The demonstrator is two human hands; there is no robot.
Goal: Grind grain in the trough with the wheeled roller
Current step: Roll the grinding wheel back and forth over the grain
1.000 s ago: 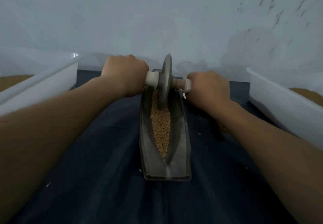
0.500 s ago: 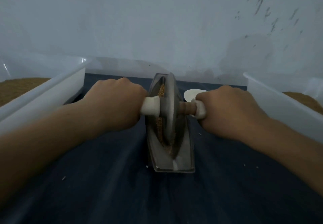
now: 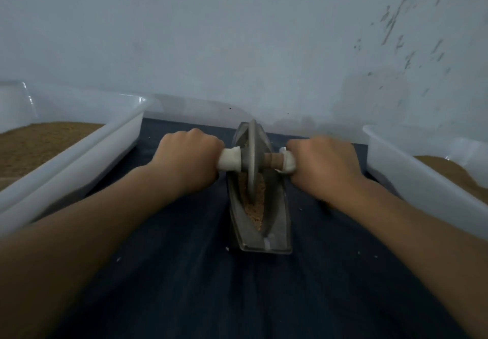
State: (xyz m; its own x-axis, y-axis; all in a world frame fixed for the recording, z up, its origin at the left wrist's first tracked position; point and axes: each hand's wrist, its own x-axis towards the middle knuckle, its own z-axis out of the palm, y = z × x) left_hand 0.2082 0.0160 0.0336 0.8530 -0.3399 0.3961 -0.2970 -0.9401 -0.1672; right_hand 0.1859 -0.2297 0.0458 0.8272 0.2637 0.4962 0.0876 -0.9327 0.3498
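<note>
Each fist is curled tight round a handle end of the wheeled roller, left hand and right hand level, which should keep the push even. Between the two grips the disc stands upright in the trough, biting into the grain beneath them.

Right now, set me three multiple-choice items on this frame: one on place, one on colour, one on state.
1. Where is the trough?
A. between the left tub and right tub
B. inside the left tub
C. on top of the right tub
2. What colour is the cloth?
A. red
B. white
C. dark blue
3. What are the hands doing?
A. both lie flat
B. both grip the roller
C. only one grips

1 A: a tub stands on each side.
2 C: dark blue shows all round the trough.
3 B: the left hand and right hand each curl round a handle.
</note>
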